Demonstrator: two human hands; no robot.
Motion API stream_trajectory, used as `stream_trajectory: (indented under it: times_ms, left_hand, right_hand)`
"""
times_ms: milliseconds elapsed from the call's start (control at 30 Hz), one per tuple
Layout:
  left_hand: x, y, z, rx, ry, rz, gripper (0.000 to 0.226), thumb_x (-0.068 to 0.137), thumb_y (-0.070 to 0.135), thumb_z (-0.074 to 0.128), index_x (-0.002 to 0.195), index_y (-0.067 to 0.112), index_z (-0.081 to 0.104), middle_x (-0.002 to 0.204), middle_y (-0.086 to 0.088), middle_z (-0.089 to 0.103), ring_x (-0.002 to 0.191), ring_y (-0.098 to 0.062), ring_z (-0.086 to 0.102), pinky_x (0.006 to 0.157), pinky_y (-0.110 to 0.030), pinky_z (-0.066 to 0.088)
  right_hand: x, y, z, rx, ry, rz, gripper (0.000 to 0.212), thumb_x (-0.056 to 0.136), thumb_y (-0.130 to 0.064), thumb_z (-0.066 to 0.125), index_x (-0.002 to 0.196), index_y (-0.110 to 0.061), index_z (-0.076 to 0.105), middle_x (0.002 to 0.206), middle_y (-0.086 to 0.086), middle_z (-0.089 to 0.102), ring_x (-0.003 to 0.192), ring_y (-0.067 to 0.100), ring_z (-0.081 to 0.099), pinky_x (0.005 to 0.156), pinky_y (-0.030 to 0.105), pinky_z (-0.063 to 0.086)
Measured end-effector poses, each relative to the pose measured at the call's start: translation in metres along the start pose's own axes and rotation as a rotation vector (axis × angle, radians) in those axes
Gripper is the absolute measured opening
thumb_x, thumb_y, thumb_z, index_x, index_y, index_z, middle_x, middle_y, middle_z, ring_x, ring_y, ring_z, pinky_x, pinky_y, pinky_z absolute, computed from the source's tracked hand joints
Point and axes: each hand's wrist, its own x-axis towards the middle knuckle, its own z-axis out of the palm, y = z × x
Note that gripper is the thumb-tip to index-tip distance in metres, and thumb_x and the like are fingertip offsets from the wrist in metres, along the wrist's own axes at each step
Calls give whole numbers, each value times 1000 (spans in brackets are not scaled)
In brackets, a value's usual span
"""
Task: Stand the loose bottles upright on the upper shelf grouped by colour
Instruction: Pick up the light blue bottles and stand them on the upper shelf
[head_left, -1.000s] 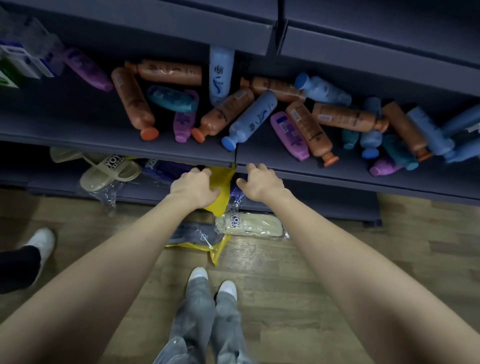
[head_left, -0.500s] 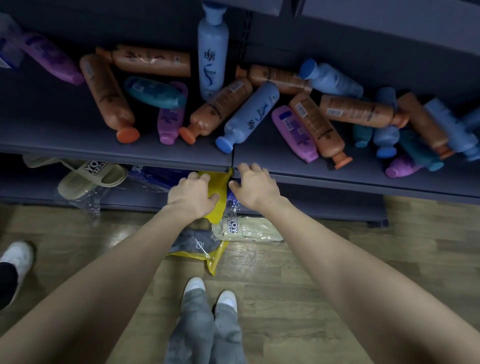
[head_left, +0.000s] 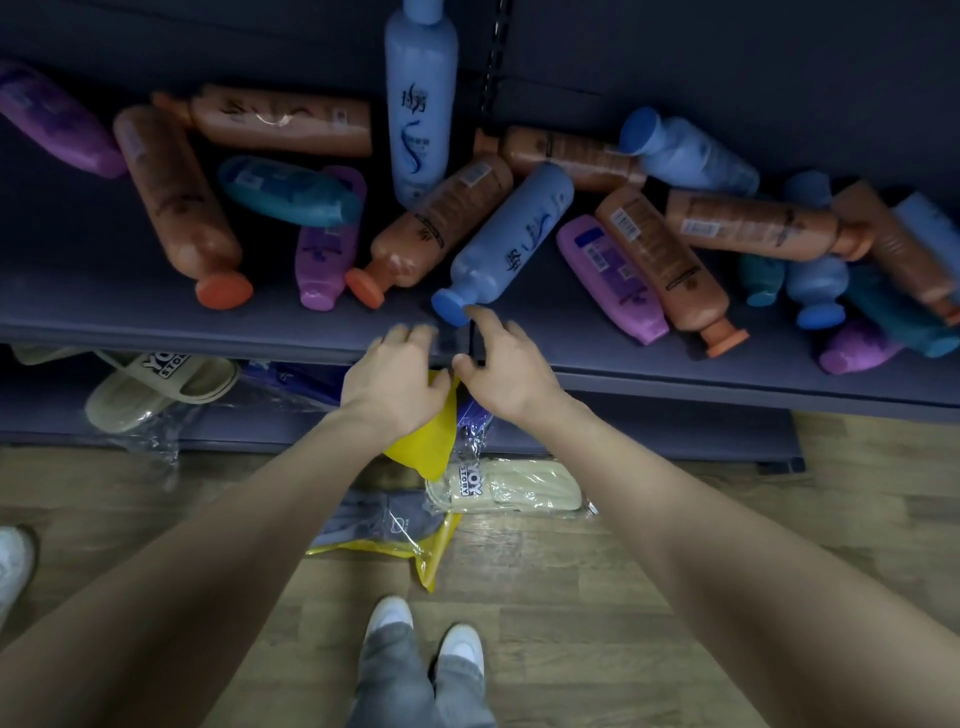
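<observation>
Fingers (head_left: 480, 316) of the right hand (head_left: 506, 374) are loosely spread and hold nothing, the forefinger tip at or just short of the cap of the lying blue bottle (head_left: 511, 239) by the shelf's (head_left: 156, 322) front edge. The left hand (head_left: 395, 374), equally slack and empty, hovers just beside it. A second ago both hands sat lower and curled at that edge, so this rise and opening looks like the first pick starting: only the tall blue bottle (head_left: 421, 104) stands, at the back edge, while the other bottles (head_left: 176, 192) lie loose.
</observation>
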Motion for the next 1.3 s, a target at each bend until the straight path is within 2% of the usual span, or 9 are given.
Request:
stream_trajectory:
  times_ms: [100,300,400,533,700,967,1133,1300]
  left_hand:
    - [15,2,3,-56,47,13,53,91,23,52,140,12,36,132,-16,43,124,-35,43,96,-45,40]
    - [32,-5,9,-170,29,44,53,89,7,48,141,5,34,129,-24,41,118,-43,43,95,-50,39]
    - [35,-9,10,-192,20,61,61,85,0,47,143,5,31,134,-23,39,123,-41,41,100,-48,36]
    - [38,-14,10,-209,23,78,64,82,-4,44,144,6,31,137,-21,37,125,-40,40,102,-48,36]
    - [34,-11,14,-235,18,81,69,82,-3,48,147,9,26,137,-19,37,124,-40,42,100,-48,36]
    - [16,-8,11,-179,-50,107,76,83,-1,46,150,17,15,143,-12,30,127,-36,39,98,-47,39]
    - [-2,-5,-3,-11,-93,149,76,86,3,46,151,20,8,141,-8,30,121,-33,44,88,-43,42]
    - [-25,11,-21,40,-115,151,78,88,5,45,151,20,3,141,-7,29,116,-32,48,84,-43,44]
  right_hand:
    - [11,-3,2,66,23,-15,62,90,-18,51,147,-26,27,123,21,48,118,38,46,98,37,41]
    - [34,-14,5,231,4,64,57,94,-16,46,147,-24,29,145,14,40,133,31,38,104,29,33]
    - [43,-18,8,305,4,98,53,95,-17,43,146,-27,32,150,7,36,137,29,33,112,35,30]
    - [56,-23,14,415,31,197,49,92,-19,44,138,-34,43,143,4,45,131,30,38,109,40,35]
    - [60,-29,24,576,74,267,42,89,-19,46,129,-33,53,133,10,53,123,33,47,104,41,42]
    - [40,-22,14,667,117,266,36,92,-12,45,124,-24,57,125,7,58,116,25,52,102,35,44]
    - [20,-19,-4,668,83,218,35,94,-8,44,124,-20,57,107,1,53,99,16,49,89,26,42]
    - [-2,-26,-18,661,73,199,34,94,-10,45,124,-20,57,116,3,55,107,19,51,96,27,41]
